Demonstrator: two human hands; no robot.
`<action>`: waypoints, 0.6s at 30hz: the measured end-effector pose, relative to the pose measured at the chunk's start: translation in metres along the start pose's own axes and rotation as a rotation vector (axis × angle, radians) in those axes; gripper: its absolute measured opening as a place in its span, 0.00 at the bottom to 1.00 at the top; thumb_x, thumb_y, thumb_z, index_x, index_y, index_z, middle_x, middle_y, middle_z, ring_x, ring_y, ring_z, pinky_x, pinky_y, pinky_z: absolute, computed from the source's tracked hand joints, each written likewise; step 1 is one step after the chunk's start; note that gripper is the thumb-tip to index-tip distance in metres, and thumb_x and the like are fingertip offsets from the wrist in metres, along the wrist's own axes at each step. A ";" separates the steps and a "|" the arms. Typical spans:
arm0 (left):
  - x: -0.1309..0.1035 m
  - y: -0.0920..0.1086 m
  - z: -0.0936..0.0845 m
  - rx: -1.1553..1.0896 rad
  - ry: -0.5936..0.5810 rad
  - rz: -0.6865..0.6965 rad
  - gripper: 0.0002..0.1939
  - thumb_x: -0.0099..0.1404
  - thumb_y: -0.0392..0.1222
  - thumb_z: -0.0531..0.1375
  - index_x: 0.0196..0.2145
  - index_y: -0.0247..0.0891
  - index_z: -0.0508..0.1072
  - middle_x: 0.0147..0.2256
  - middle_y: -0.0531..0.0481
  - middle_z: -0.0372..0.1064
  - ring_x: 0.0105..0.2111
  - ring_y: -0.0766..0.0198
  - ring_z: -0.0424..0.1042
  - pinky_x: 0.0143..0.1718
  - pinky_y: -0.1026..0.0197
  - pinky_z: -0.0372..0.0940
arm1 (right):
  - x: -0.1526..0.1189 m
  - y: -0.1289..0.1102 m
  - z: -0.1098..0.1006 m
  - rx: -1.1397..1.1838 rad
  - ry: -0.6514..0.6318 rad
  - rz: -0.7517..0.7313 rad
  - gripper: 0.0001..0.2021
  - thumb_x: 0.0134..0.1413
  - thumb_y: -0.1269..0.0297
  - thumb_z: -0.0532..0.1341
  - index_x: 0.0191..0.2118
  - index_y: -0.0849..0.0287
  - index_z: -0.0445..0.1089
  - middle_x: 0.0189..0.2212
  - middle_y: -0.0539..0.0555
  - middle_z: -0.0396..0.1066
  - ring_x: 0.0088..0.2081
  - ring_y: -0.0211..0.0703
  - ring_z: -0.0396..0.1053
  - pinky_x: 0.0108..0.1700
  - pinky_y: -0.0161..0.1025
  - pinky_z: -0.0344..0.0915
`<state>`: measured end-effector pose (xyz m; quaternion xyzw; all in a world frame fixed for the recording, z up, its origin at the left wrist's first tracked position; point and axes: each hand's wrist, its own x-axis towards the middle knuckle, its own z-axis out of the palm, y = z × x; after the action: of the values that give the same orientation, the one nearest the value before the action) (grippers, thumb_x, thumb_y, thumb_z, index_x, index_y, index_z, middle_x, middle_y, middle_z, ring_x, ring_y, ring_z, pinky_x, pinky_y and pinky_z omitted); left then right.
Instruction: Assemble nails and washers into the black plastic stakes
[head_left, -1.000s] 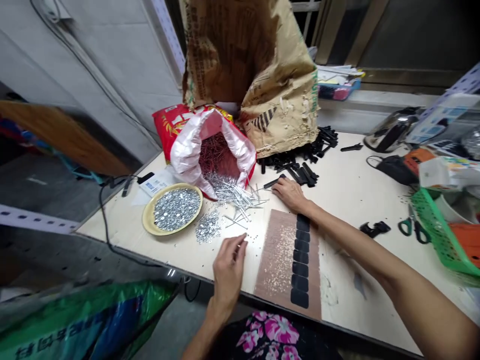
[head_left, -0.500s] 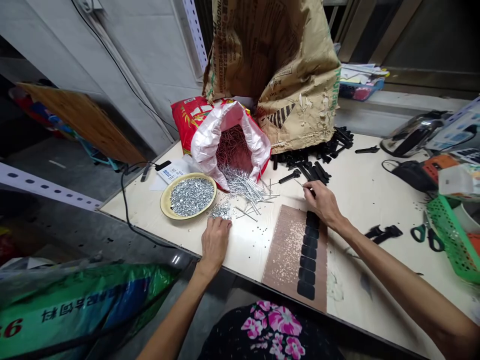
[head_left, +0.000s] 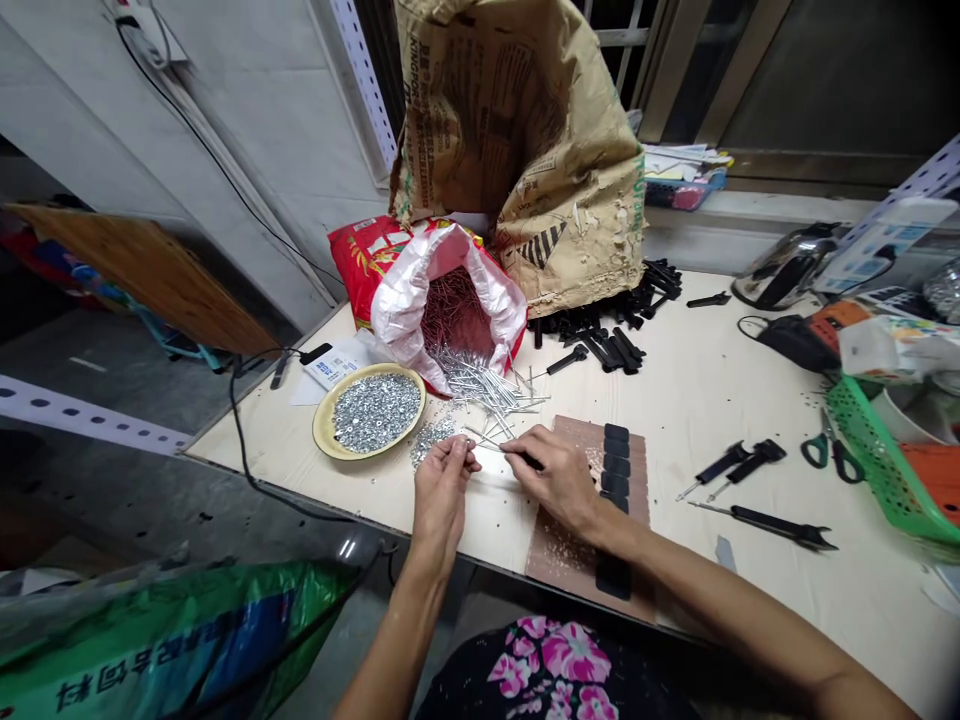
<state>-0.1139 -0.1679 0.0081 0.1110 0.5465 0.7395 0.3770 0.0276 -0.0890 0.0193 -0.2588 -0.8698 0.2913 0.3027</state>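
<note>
My left hand (head_left: 442, 495) is closed in a pinch at the table's front, with a small silver metal piece at its fingertips, too small to name surely. Facing it, my right hand (head_left: 559, 480) grips a black plastic handle with a thin metal rod (head_left: 491, 446), its tip pointing at my left fingertips. Just beyond my left hand lies a small heap of silver metal pieces (head_left: 431, 437), beside a yellow bowl (head_left: 324, 440) full of the same. Loose metal rods (head_left: 491, 385) spill from a red and white sack (head_left: 390, 300). Under my right forearm lies a brown board (head_left: 547, 560) with black pads (head_left: 615, 467).
Black plastic handles (head_left: 622, 350) are piled before a large paper sack (head_left: 577, 260). On the right lie several rod-fitted black tools (head_left: 780, 525), scissors (head_left: 825, 450) and a green basket (head_left: 862, 440). A kettle (head_left: 787, 265) stands behind. A cable hangs over the left edge.
My right hand has moved left and nearer from beside the black handles, bringing a handle with its rod. My left hand has lifted off the small metal heap, and the two now meet closely.
</note>
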 end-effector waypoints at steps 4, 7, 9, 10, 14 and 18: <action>-0.005 -0.002 0.015 -0.128 -0.008 -0.033 0.17 0.46 0.43 0.70 0.31 0.33 0.69 0.25 0.54 0.66 0.25 0.72 0.65 0.30 0.67 0.62 | 0.005 -0.006 0.002 -0.090 -0.005 -0.002 0.10 0.61 0.66 0.55 0.44 0.55 0.71 0.35 0.52 0.69 0.35 0.38 0.68 0.36 0.34 0.64; -0.008 -0.002 0.019 -0.118 -0.015 -0.012 0.16 0.49 0.43 0.69 0.32 0.33 0.70 0.25 0.54 0.67 0.25 0.72 0.66 0.31 0.67 0.63 | 0.006 -0.007 -0.001 -0.164 -0.018 -0.002 0.10 0.61 0.66 0.54 0.44 0.54 0.71 0.34 0.52 0.68 0.33 0.38 0.67 0.34 0.34 0.62; -0.010 -0.003 0.020 -0.093 -0.027 0.003 0.15 0.51 0.43 0.67 0.33 0.34 0.70 0.25 0.54 0.67 0.25 0.72 0.66 0.31 0.67 0.63 | 0.005 -0.007 -0.003 -0.224 -0.016 -0.009 0.10 0.61 0.66 0.54 0.44 0.54 0.71 0.34 0.52 0.68 0.33 0.38 0.67 0.34 0.34 0.62; -0.011 -0.003 0.020 -0.081 -0.029 0.013 0.14 0.51 0.44 0.67 0.33 0.34 0.70 0.25 0.54 0.67 0.26 0.72 0.66 0.32 0.67 0.62 | 0.004 -0.007 -0.003 -0.252 -0.013 -0.016 0.10 0.61 0.66 0.54 0.44 0.54 0.71 0.34 0.52 0.68 0.33 0.38 0.67 0.33 0.34 0.61; -0.009 -0.006 0.020 -0.016 -0.027 0.059 0.13 0.51 0.42 0.67 0.33 0.34 0.70 0.26 0.54 0.68 0.26 0.72 0.67 0.34 0.67 0.62 | 0.002 -0.009 -0.009 -0.347 0.005 -0.030 0.10 0.62 0.66 0.53 0.43 0.54 0.71 0.33 0.52 0.68 0.32 0.37 0.67 0.34 0.34 0.60; -0.004 -0.005 0.021 0.035 -0.094 0.033 0.14 0.49 0.41 0.68 0.33 0.34 0.72 0.26 0.55 0.68 0.25 0.72 0.68 0.32 0.67 0.62 | 0.002 -0.009 -0.018 -0.390 -0.012 -0.024 0.10 0.62 0.65 0.53 0.43 0.54 0.71 0.33 0.52 0.69 0.32 0.38 0.67 0.33 0.34 0.59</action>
<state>-0.0968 -0.1543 0.0123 0.1613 0.5393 0.7298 0.3881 0.0362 -0.0880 0.0377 -0.3004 -0.9146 0.1148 0.2452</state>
